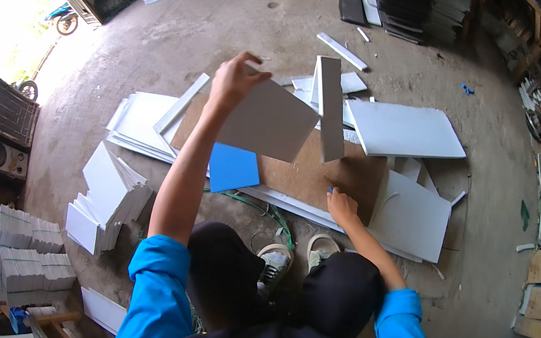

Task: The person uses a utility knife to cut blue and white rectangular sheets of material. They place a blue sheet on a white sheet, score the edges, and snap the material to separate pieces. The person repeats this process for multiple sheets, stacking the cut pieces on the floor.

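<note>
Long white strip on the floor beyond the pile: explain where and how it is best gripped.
Grip the white strip at its middle, probably from above, pinching across its two long sides: it is narrow, lies flat, and both long sides look unobstructed.

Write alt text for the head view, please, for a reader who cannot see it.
A person's left hand holds a pale panel over a brown board, while the right hand is at the board's near edge; white sheets lie beneath and beside the board, with a blue sheet toward its left.
</note>
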{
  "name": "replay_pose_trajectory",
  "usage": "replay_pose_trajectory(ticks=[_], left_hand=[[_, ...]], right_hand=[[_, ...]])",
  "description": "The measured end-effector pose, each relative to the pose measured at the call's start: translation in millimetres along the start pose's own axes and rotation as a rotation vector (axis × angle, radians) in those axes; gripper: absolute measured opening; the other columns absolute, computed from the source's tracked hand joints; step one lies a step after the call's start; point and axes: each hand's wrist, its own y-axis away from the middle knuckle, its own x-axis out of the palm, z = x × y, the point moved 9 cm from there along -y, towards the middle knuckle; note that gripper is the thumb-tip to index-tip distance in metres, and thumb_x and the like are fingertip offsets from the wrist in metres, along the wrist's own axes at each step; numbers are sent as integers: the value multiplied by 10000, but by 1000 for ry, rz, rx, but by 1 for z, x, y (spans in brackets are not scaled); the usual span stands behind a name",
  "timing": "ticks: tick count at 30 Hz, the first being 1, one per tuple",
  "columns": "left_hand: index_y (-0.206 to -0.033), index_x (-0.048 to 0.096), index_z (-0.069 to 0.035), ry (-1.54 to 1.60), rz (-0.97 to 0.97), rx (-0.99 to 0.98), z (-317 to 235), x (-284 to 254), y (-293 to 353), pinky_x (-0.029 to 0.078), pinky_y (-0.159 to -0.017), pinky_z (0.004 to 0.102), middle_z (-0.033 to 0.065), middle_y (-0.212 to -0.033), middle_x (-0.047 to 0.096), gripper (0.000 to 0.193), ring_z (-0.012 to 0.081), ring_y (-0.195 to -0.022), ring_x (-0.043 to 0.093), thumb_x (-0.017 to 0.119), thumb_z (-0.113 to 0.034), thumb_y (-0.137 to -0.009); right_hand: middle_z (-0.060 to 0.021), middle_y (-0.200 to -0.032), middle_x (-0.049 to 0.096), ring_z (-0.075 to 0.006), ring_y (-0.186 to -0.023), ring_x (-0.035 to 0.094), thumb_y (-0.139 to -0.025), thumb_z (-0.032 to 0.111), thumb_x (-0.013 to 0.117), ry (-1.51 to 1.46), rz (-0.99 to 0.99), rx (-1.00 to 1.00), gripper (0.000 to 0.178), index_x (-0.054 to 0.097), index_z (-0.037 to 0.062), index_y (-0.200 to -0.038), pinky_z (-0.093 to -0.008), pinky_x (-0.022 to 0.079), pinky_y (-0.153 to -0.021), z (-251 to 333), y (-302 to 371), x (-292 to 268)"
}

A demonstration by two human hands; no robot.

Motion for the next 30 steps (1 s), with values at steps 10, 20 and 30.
replay_pose_trajectory(ticks=[10, 20, 30], left_hand=[[-956, 572, -33, 1299, -178, -702, 135, -2, 132, 494, -621, 296, 68, -850, 607, 317, 182, -735, 598, 626, -306, -804], [-1181, 449, -65, 1344, -288, -857, 100, 13, 157, 458, -822, 457, 118, -1130, 500, 363, 295, -983, 524, 455, -299, -904], [-1232, 396, -131, 1550, -576, -833, 82, -11, 176, 473, -807, 367, 102, -1170, 438, 334, 228, -996, 492, 452, -140, -903]], right_hand=[[-264, -1038, 464, -428, -944, 512, -828, 243, 531, -138, -209, -17, 352, 420, 0, -1057, -468, 445, -786, -15, 8, -48], [-216, -951, 564, -291, -691, 631, -894, 339, 446, -811, 269, -260, 405, 356, 35, -1145, -354, 520, -580, 54, -19, -118], [-214, -973, 569, -278, -674, 641, -918, 270, 401, -915, 289, -460, 557, 28, 251, -1330, -350, 542, -651, 179, 13, -175]])
